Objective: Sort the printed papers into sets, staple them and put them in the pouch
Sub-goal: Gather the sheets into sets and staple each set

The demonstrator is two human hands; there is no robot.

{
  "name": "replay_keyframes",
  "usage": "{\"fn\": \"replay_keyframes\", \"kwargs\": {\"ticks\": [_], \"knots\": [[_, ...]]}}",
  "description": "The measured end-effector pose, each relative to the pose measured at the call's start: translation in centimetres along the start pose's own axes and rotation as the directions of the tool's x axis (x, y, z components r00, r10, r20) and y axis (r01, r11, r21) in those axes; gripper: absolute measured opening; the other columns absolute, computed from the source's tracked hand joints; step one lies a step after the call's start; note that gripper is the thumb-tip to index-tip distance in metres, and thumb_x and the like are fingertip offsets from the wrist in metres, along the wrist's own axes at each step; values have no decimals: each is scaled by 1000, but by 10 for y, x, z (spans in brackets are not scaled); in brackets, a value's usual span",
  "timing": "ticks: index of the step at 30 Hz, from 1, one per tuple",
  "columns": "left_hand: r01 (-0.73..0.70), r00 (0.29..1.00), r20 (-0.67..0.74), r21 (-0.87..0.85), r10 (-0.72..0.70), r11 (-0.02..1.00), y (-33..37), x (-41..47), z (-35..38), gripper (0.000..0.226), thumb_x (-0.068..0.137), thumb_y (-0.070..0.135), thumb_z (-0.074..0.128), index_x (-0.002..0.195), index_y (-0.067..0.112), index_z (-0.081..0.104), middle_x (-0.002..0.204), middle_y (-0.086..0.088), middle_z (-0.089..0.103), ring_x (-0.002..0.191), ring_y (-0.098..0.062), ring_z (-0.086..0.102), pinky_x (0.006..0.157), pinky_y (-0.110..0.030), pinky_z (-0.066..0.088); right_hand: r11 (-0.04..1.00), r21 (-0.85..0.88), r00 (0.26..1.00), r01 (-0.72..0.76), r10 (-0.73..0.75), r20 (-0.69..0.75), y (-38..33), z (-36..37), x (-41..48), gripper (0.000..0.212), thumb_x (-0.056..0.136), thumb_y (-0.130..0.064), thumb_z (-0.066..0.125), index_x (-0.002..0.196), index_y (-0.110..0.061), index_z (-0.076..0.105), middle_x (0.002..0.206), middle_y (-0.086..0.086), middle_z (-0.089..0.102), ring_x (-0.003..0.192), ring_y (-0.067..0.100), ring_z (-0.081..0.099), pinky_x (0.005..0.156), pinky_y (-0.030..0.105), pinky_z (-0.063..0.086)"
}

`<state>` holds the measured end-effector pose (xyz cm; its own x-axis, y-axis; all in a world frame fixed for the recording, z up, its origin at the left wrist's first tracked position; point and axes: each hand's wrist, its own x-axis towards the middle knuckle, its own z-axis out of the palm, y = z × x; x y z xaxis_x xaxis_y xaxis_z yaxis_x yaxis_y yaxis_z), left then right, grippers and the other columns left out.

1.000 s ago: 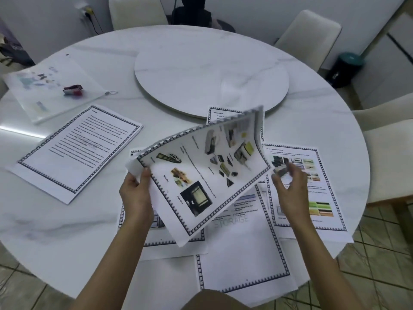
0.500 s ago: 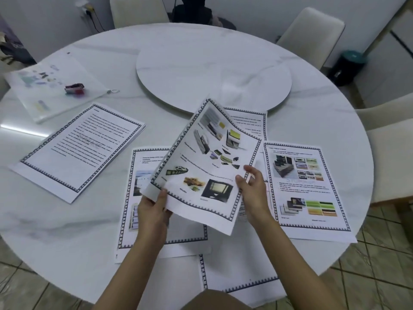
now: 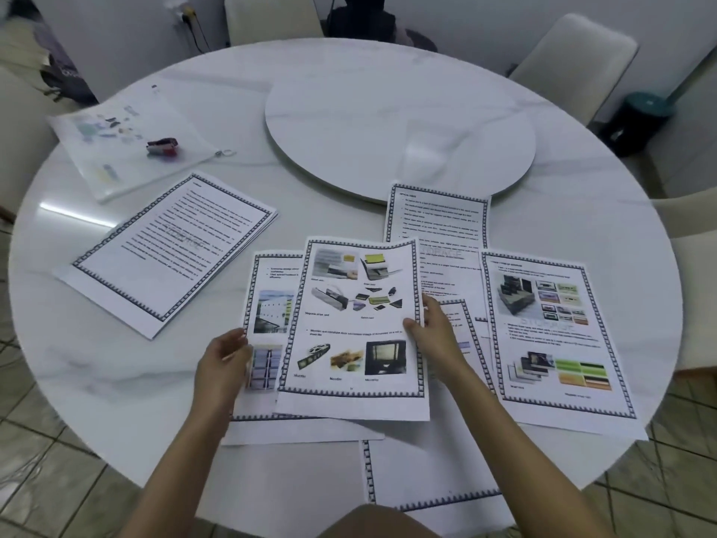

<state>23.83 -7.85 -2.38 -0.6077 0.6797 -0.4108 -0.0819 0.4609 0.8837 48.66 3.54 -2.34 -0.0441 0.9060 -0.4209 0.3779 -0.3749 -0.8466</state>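
While the right hand [image 3: 430, 335] pinches one picture sheet [image 3: 353, 324], the left hand [image 3: 223, 366] hangs slack.

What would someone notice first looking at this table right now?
A colour picture page sits front and centre, its right edge pinched by the right hand, with bordered printouts fanned around it. To the far left, a red stapler lies on a clear pouch, beyond a text stack.

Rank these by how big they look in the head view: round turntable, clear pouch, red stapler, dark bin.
1. round turntable
2. clear pouch
3. dark bin (farther off, so true size unsure)
4. red stapler
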Motion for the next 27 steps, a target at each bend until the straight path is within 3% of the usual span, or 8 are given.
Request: {"fn": "replay_keyframes", "kwargs": {"ticks": [2, 6, 11, 17, 21, 27], "knots": [[6, 1000, 8, 106, -7, 994, 2, 8, -1, 38, 92, 12, 53, 130, 12, 48, 130, -10, 53, 115, -26, 52, 94, -37, 41, 998, -51, 999, 24, -23, 30, -2, 7, -1, 51, 92, -8, 50, 140, -18, 33, 135, 5, 51, 117, 22, 53, 95, 34, 46], [36, 997, 53, 189, -47, 981, 10, 18, 3, 48, 91, 15, 55, 136, 9, 41, 134, -13, 49, 115, -26, 50, 101, -42, 41, 980, -184, 996, 77, -67, 62, -7, 19, -1, 47, 92, -4, 47, 137, -13, 37, 131, 5, 53, 112, 18, 52, 78, 15, 38], [52, 997, 28, 342, -66, 938, 13, 25, 8, 55, 89, 22, 58, 138, 8, 37, 137, -16, 46, 124, -33, 45, 104, -44, 37, 921, -368, 990, 130, -139, 4, -3, 37, 1, 41, 91, -3, 47, 132, -7, 43, 128, 13, 44, 118, 26, 46, 89, 19, 32], [75, 997, -49, 515, -59, 854, 20, 25, 11, 62, 87, 27, 59, 141, 12, 34, 144, -22, 28, 133, -37, 24, 108, -44, 24, 914, -396, 987, 85, -132, -93, -2, 48, -1, 47, 93, -7, 47, 138, -4, 34, 135, 14, 32, 125, 26, 35, 100, 26, 30], [108, 993, -98, 576, -63, 811, 22, 32, 4, 63, 87, 29, 59, 141, 14, 32, 145, -20, 24, 133, -37, 23, 108, -48, 22, 913, -396, 987, 98, -140, -79, -3, 53, -1, 40, 93, -7, 45, 133, -5, 41, 127, 13, 36, 119, 26, 39, 96, 25, 32], [97, 995, -27, 586, -100, 805, 24, 46, -5, 59, 87, 33, 56, 138, 9, 37, 140, -21, 37, 129, -38, 32, 107, -47, 27, 908, -388, 986, 159, -164, 21, -9, 66, -1, 35, 93, -5, 46, 128, -7, 50, 122, 12, 44, 113, 24, 47, 91, 19, 33]]}}
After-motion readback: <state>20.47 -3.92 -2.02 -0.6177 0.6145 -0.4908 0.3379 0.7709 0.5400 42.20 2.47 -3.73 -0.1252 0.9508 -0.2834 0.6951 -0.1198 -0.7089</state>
